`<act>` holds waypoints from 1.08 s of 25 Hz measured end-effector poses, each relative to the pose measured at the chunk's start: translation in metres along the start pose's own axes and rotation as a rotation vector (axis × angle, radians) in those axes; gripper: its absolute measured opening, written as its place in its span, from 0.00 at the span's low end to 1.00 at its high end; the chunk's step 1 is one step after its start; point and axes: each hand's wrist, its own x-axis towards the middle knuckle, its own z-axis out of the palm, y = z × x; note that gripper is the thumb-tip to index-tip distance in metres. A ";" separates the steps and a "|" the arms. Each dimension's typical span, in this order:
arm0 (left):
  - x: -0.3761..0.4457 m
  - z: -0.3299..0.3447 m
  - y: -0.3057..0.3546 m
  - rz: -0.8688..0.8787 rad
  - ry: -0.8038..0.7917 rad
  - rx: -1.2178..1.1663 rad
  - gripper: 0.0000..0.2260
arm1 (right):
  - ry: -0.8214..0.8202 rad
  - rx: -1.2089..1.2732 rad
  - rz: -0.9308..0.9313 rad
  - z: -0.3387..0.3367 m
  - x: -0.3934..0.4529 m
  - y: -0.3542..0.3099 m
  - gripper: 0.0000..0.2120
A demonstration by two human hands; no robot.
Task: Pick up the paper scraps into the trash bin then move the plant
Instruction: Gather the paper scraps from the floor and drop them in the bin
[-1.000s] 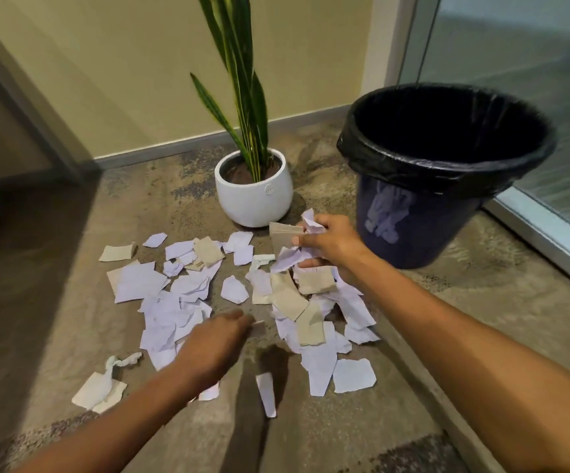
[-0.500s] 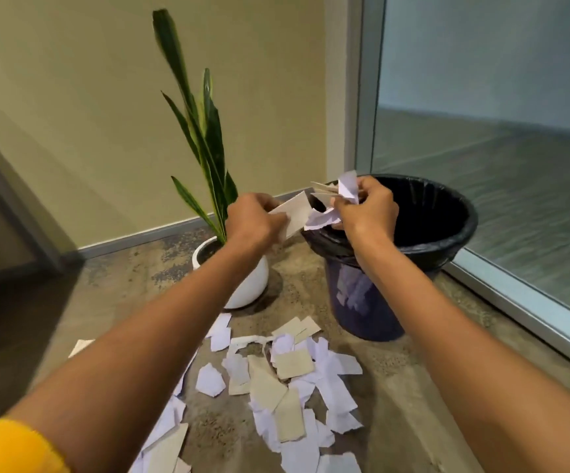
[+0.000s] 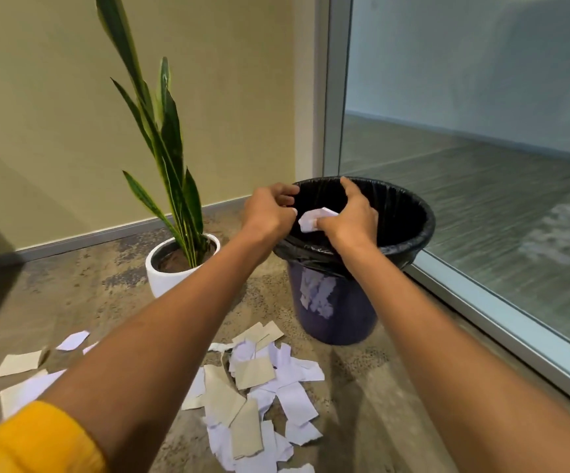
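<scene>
Both hands hover over the near left rim of the dark blue trash bin (image 3: 338,312), which has a black liner. My right hand (image 3: 348,220) pinches a crumpled white paper scrap (image 3: 314,218) above the bin's mouth. My left hand (image 3: 269,213) sits just left of it with fingers curled; I see no paper in it. Several white and tan paper scraps (image 3: 259,387) lie on the floor in front of the bin. The plant (image 3: 174,158) with tall green leaves stands in a white pot (image 3: 160,271) left of the bin.
A glass wall with a metal frame (image 3: 481,302) runs along the right, close behind the bin. A beige wall with a grey baseboard (image 3: 106,230) is behind the plant. More scraps (image 3: 20,363) lie at the far left on the mottled floor.
Both hands rose from the floor with scraps and moved over the bin's mouth. The tan piece in my left hand is gone from it. The view tilted up.
</scene>
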 end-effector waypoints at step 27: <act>-0.222 -0.073 -0.270 -0.227 -0.715 1.118 0.40 | -0.996 -0.801 0.039 0.121 -0.171 0.148 0.36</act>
